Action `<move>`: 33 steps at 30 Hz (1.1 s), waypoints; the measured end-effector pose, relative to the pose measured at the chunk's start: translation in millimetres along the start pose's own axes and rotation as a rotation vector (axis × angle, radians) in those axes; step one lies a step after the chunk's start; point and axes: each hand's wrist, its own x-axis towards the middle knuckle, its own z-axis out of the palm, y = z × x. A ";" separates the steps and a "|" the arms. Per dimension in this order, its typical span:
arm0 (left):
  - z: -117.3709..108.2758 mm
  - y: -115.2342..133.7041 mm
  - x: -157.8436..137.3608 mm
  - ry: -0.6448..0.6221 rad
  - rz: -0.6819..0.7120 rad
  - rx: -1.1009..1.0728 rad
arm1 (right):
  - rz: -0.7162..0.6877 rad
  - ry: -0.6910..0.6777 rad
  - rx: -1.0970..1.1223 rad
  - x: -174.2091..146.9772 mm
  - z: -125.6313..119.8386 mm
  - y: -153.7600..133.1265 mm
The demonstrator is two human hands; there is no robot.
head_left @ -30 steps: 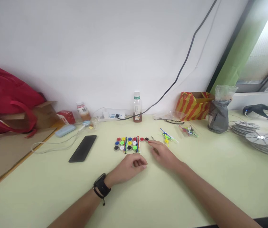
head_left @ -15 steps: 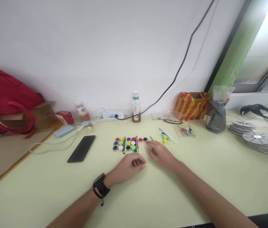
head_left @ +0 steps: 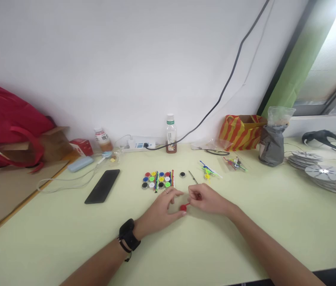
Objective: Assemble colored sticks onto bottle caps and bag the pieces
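A small red disc [head_left: 183, 207] with a thin red stem sits between my hands, close above the table. My right hand [head_left: 206, 198] is closed in a pinch on the stem end. My left hand [head_left: 162, 208] is open, thumb and fingers spread around the disc's left side. Beyond my hands are several coloured round discs [head_left: 151, 179] in rows, with bundles of thin coloured pointers [head_left: 172, 178] between and beside them. A lone black disc [head_left: 182, 174] and a thin black pointer [head_left: 192, 177] lie to the right of those rows.
Loose coloured pointers [head_left: 208, 170] and a bagged set [head_left: 235, 164] lie at right. A phone [head_left: 102, 186] is at left. A bottle [head_left: 171, 135], power strip [head_left: 139, 143], striped bag [head_left: 240, 133] and grey bag [head_left: 271, 145] stand along the wall. Stacked discs [head_left: 325, 174] are far right.
The red disc has left its place beside the black disc and is now nearer me, between my hands. My right hand has drawn back towards me; my left hand's fingers have spread.
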 end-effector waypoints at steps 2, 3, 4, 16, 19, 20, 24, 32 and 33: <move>-0.2 2.7 0.4 -0.051 0.076 -0.004 | -0.005 -0.092 0.105 -1.3 0.0 -4.2; -0.2 3.6 0.7 -0.064 0.091 -0.013 | -0.011 -0.132 0.130 -1.6 -0.7 -5.7; -0.1 4.1 1.1 -0.066 0.085 -0.020 | -0.019 -0.167 0.143 -1.7 -1.9 -7.0; 0.2 -4.3 5.0 0.035 -0.055 -0.176 | 0.053 -0.316 0.406 -7.0 -14.2 -13.8; 2.5 -9.4 5.5 0.063 -0.072 -0.279 | 0.118 -0.361 0.546 -9.2 -14.9 -17.3; 3.1 -10.5 5.5 0.070 -0.072 -0.313 | 0.119 -0.368 0.576 -9.5 -15.1 -18.7; 1.6 -7.9 5.4 0.072 -0.048 -0.415 | 0.087 -0.228 0.604 -7.4 -14.3 -20.9; -3.6 9.2 3.9 0.026 -0.040 -0.424 | 0.136 -0.032 0.746 -0.6 -2.1 -12.1; -2.6 8.9 4.2 0.026 -0.031 -0.421 | 0.128 -0.023 0.733 0.2 -0.2 -11.1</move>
